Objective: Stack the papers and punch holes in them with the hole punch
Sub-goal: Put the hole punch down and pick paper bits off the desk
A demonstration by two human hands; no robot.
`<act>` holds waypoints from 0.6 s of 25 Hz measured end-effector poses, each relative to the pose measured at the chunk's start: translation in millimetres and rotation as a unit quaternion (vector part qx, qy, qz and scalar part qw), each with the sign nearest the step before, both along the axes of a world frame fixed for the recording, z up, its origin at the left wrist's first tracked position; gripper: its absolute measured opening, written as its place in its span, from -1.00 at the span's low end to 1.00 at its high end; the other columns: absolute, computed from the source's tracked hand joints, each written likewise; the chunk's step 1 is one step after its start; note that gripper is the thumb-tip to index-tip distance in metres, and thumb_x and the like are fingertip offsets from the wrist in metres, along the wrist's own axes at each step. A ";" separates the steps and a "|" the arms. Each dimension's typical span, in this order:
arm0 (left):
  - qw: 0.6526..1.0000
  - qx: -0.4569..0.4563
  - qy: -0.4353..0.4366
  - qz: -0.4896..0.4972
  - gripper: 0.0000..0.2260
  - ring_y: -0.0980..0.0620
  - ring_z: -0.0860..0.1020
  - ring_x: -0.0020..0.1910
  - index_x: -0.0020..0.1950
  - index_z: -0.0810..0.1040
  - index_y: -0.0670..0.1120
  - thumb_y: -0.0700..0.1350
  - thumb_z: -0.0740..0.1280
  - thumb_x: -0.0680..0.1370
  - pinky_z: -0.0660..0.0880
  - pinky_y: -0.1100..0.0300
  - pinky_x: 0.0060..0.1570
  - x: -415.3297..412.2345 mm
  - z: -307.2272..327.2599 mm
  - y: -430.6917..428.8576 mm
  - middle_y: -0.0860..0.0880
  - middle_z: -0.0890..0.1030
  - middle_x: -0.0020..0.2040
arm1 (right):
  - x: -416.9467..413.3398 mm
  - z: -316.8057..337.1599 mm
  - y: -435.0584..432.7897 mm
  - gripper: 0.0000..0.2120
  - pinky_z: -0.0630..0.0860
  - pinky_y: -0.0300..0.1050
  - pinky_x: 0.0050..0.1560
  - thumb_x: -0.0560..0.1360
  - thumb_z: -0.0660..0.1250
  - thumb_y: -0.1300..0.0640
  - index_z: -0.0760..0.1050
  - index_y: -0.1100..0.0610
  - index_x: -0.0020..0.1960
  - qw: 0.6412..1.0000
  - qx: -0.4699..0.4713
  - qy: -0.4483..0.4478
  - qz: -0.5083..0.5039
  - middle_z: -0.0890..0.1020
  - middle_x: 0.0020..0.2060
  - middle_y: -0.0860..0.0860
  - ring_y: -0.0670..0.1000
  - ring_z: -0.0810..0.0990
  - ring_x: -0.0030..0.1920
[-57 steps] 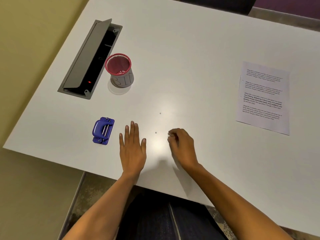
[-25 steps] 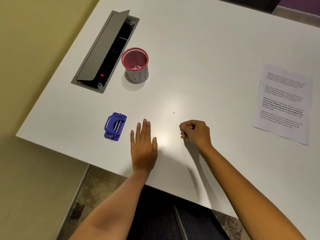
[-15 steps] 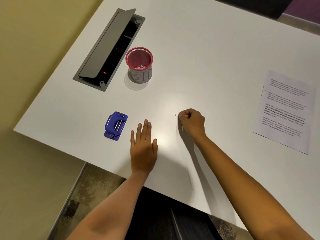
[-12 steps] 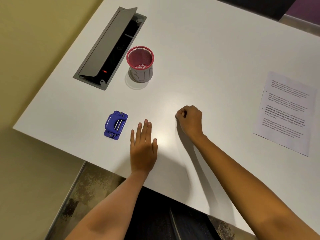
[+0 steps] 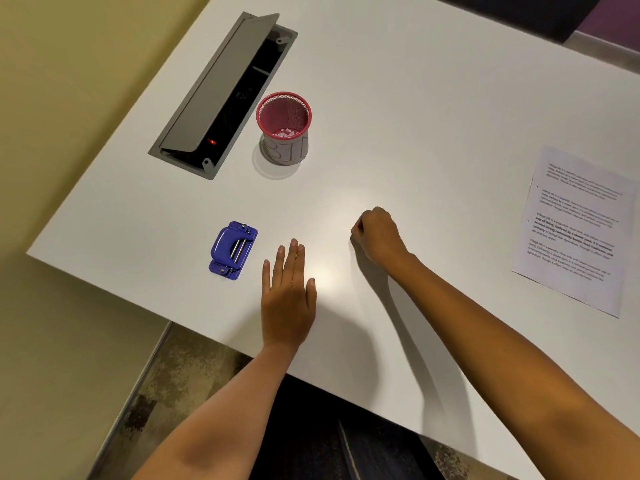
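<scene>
Pinching at the white surface (image 5: 433, 109), the right hand (image 5: 379, 237) has its grip drawn together into a loose fist, fingertips down; whether anything is caught between them I cannot tell. The left hand (image 5: 289, 292) lies flat, its grip spread apart and holding nothing. Just to the left of that flat hand sits the blue hole punch (image 5: 232, 250), lying apart from both hands. Well off to the right of the closed grip lie the papers (image 5: 575, 230), with two small holes visible along their near-left edge. Ahead of both hands and to the left stands the red mesh cup (image 5: 284, 128), with pale paper bits at its bottom, beside an open cable hatch (image 5: 225, 95).

By my reading the punching is done and the step in hand is clearing stray punched dots. To do it well, press the fingertip pads lightly so a dot sticks or slides into the pinch, lift without opening, carry it over the cup's rim and only then release; the flat hand can steady the body.

Against the earlier pictures, two tiny dots lay on the surface ahead of the right hand; none shows there now, and that hand has moved forward from a pinch nearer the person. The left hand has hardly shifted.
</scene>
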State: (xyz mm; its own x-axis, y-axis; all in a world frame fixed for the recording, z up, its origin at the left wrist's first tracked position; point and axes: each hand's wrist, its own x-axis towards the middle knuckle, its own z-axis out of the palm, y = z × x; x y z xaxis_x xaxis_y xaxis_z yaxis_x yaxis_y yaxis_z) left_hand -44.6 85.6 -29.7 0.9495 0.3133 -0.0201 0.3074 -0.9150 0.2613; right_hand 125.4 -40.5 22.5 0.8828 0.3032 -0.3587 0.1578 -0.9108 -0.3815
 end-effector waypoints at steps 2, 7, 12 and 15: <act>1.000 -0.003 -0.003 -0.001 -0.47 -0.03 0.14 0.57 0.59 0.08 -0.08 -0.02 0.05 0.62 0.04 -0.01 0.56 -0.6 -0.3 0.4 -0.02 0.16 0.59 | 4.0 4.4 -7.6 -0.78 0.31 -0.15 -0.38 0.44 0.19 0.37 0.40 0.26 -0.39 0.994 0.074 0.057 -0.051 0.45 -0.39 0.16 0.04 0.44 -0.31; 1.000 -0.011 -0.008 -0.004 -0.48 -0.03 0.13 0.58 0.58 0.09 -0.09 -0.03 0.05 0.62 0.07 -0.04 0.55 -1.4 -1.1 0.9 -0.03 0.17 0.59 | 5.0 14.7 -51.1 -0.77 0.63 0.05 -0.16 0.45 0.21 0.39 0.42 0.21 -0.36 0.881 0.325 0.142 -0.314 0.65 -0.27 0.27 0.18 0.61 -0.32; 1.000 -0.003 -0.006 -0.008 -0.49 -0.04 0.12 0.58 0.58 0.10 -0.11 -0.03 0.03 0.64 0.08 -0.06 0.54 -1.3 -2.0 0.3 -0.04 0.16 0.59 | -4.4 14.3 -91.0 -0.91 0.64 0.04 -0.20 0.49 0.23 0.34 0.49 0.25 -0.13 0.852 0.337 0.118 -0.383 0.64 -0.26 0.24 0.12 0.59 -0.37; 1.000 0.003 -0.010 -0.011 -0.49 -0.04 0.12 0.58 0.58 0.11 -0.12 -0.03 0.03 0.64 0.08 -0.07 0.54 -1.8 -2.5 0.0 -0.05 0.16 0.59 | -11.6 14.8 -100.6 -0.88 0.60 -0.15 -0.26 0.48 0.29 0.23 0.60 0.21 -0.12 0.885 0.270 0.090 -0.367 0.67 -0.27 0.08 0.01 0.60 -0.37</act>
State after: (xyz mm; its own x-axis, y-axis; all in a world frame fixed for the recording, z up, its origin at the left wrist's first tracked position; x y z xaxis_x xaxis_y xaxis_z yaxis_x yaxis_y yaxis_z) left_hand -46.4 85.6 -32.2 0.9561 0.2930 0.0003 0.2828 -0.9230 0.2611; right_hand 113.8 -141.1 37.3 0.8561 -0.1585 -0.4919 -0.5094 -0.4190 -0.7517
